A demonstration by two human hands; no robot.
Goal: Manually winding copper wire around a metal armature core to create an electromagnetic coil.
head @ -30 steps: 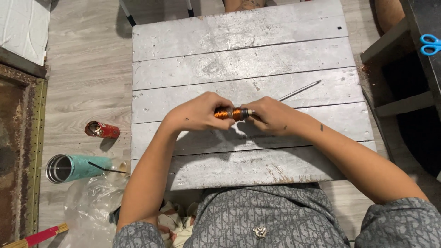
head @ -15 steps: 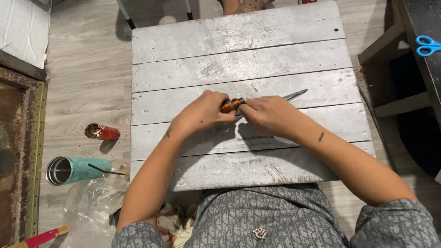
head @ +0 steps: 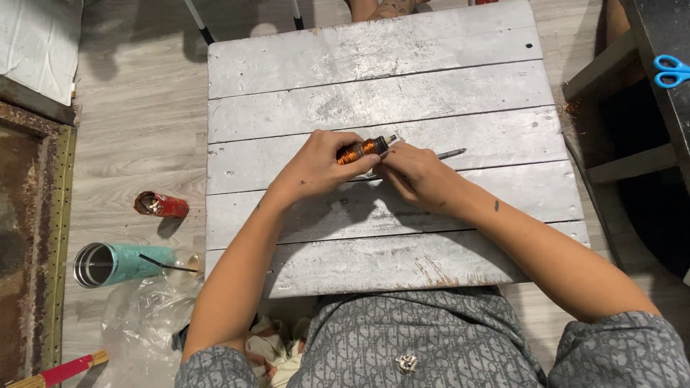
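Observation:
My left hand (head: 316, 167) grips a small spool wound with copper-coloured wire (head: 361, 149), held just above the grey plank table (head: 374, 79). My right hand (head: 415, 174) is closed around the spool's right end, fingertips touching it. A thin grey metal rod (head: 449, 154) lies on the table just past my right hand, partly hidden by the fingers.
On the floor to the left lie a red can (head: 160, 205), a teal tumbler on its side (head: 118, 263) and a clear plastic bag (head: 144, 323). Blue scissors (head: 672, 70) rest on a dark shelf at the right. Someone's foot (head: 377, 7) shows beyond the table's far edge.
Both hands have shifted slightly away from me with the spool, and its right end has tilted upward. The rod is more covered by my right hand than one second ago.

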